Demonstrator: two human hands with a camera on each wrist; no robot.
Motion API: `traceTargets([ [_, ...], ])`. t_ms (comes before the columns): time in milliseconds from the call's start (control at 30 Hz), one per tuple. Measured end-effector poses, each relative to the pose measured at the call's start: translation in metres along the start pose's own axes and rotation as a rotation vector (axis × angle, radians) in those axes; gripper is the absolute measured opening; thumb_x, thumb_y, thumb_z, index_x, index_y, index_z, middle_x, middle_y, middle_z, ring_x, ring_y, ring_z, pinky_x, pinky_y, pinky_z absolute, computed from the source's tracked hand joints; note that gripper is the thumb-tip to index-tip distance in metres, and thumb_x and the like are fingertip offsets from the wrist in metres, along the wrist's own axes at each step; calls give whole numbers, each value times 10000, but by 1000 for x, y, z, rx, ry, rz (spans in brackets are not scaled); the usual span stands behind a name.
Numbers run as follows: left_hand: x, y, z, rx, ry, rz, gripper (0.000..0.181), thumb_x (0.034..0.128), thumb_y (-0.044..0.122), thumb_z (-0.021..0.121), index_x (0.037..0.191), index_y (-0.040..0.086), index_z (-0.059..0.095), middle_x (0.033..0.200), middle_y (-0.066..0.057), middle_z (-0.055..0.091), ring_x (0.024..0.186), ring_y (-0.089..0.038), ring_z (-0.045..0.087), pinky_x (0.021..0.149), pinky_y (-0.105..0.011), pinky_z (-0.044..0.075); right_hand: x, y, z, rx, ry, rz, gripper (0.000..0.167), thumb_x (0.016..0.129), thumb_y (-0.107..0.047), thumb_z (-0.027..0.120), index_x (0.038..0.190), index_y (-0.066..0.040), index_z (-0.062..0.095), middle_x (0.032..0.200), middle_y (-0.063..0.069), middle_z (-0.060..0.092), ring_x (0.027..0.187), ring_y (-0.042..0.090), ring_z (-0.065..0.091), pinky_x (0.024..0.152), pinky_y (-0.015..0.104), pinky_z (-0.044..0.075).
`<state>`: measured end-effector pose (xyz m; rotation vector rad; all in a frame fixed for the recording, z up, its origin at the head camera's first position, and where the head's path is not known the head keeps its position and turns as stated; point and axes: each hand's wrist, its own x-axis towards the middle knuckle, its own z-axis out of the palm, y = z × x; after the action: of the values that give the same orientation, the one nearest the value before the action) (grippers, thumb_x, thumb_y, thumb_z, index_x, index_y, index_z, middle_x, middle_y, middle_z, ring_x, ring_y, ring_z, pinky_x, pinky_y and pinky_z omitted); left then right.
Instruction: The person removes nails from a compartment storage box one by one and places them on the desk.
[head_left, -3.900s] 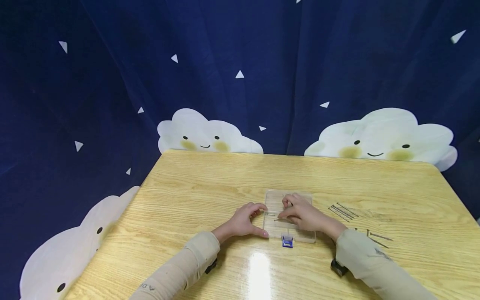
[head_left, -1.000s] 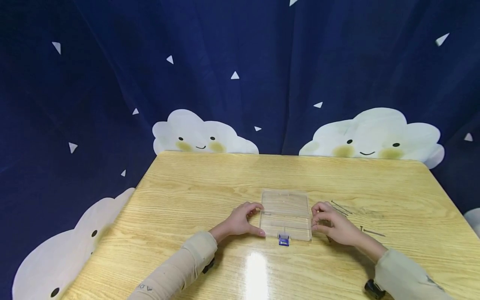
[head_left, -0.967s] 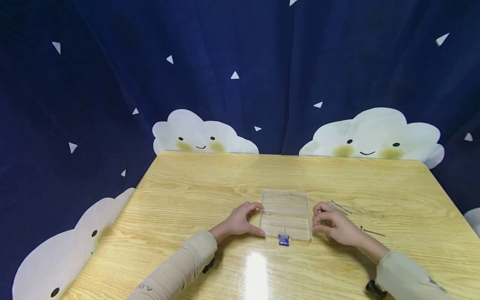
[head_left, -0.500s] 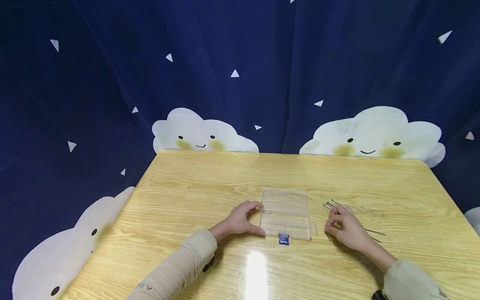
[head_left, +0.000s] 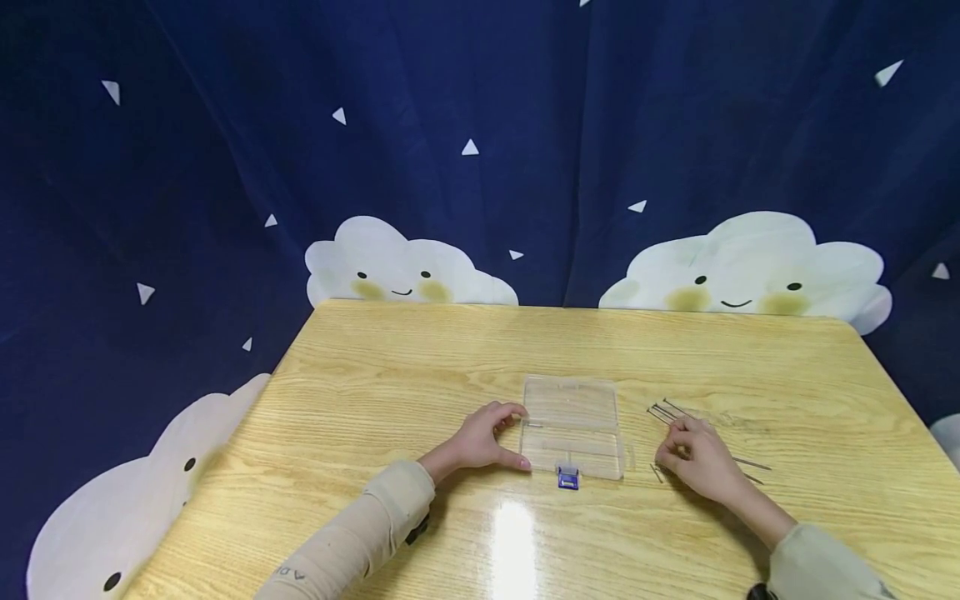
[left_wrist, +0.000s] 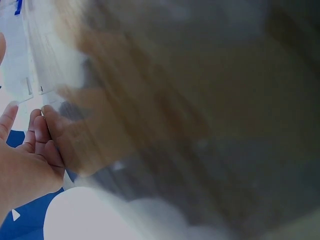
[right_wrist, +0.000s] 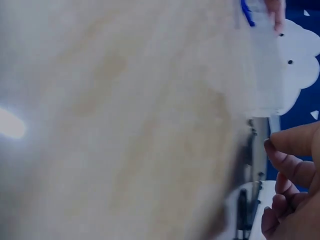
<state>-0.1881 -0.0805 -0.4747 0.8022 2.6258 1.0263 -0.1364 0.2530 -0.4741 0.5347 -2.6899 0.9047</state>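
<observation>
A clear plastic box (head_left: 570, 406) lies on the table with its lid laid back and a blue latch (head_left: 567, 478) at the front. Along its left edge, my left hand (head_left: 478, 439) grips it, thumb at the front and index finger behind. My right hand (head_left: 697, 460) is low over the table to the right of the box, fingers curled with the tips close together. Whether anything is between them is hidden. Two short nails (head_left: 656, 473) lie just below those fingertips. Several long nails (head_left: 660, 412) are behind and partly under the hand, and others (head_left: 752, 463) stick out to its right.
The wooden table (head_left: 420, 350) carries the box and the loose nails. A dark blue curtain (head_left: 465, 83) with cloud prints hangs right behind its far edge. The left wrist view is mostly blurred.
My right hand has moved from inside the box to the right, then slightly further right over the last second, uncovering the short nails. My left hand stays at the box.
</observation>
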Motion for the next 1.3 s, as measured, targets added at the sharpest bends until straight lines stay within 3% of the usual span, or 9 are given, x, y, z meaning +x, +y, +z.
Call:
traceTargets([
  [233,0,0,-1,-5,-4,-6,693,599,356,842,1187,148,539,970,-35,525,872,-180,475,758,-268,369,18,-6,-15,33,15,69,98,750,-8,700,703,-79,652,900,107,531,861,277,435,682,390,325],
  [400,0,0,-1,-8,-5,-8,691,601,350,843,1187,147,539,972,-35,524,873,-180,474,757,-267,369,30,-12,-9,66,7,54,40,772,-43,697,741,-52,674,891,65,505,855,238,402,671,370,309],
  [833,0,4,-2,-24,-15,-26,694,610,352,839,1201,154,535,996,-42,527,885,-179,474,762,-272,360,64,-35,37,156,23,-157,33,750,-21,714,747,-53,707,816,-39,427,792,146,335,667,301,290],
  [1067,1,3,-1,-11,-10,-26,692,603,360,841,1192,157,537,981,-35,527,873,-169,474,755,-262,366,73,-42,58,166,-77,-259,131,721,19,709,812,-70,742,812,-60,375,770,115,283,647,264,269],
  [1300,1,1,0,15,1,-6,684,601,352,843,1181,156,538,964,-32,526,865,-161,472,746,-249,363,80,-50,71,40,-237,-291,307,739,68,600,906,-142,748,837,-40,375,791,155,298,686,317,239],
])
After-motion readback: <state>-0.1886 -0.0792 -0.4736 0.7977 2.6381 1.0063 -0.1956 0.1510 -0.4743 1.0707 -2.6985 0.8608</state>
